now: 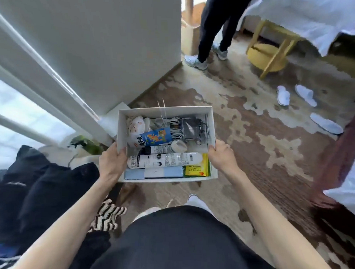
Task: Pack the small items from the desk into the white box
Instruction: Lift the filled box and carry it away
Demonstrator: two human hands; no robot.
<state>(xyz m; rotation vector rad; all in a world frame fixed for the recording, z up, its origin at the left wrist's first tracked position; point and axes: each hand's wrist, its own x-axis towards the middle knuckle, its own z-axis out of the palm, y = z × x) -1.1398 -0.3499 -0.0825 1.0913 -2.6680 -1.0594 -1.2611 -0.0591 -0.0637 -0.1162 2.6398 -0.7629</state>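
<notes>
The white box (165,111) is held up in the air over the patterned carpet (253,135), level, open side up, in front of the person's dark-clothed body. The left hand (111,162) has its grip closed on the box's left wall, thumb over the rim, and the right hand (221,155) has its grip closed on the right wall the same way. Inside the box lie a long white tube (165,160) across the middle, a yellow tea packet (196,171) in the near right corner, a blue snack packet (152,137), coiled white cables (172,122) and a dark pouch (192,127) toward the far side. Left of the box, a white wall corner (101,56) stands close to its far left edge. Beyond the box and to its right the carpet lies open up to another person's legs (213,32), a yellow stool (270,54) and white slippers (304,95). Near left of the box, dark clothes (33,189) are piled.
</notes>
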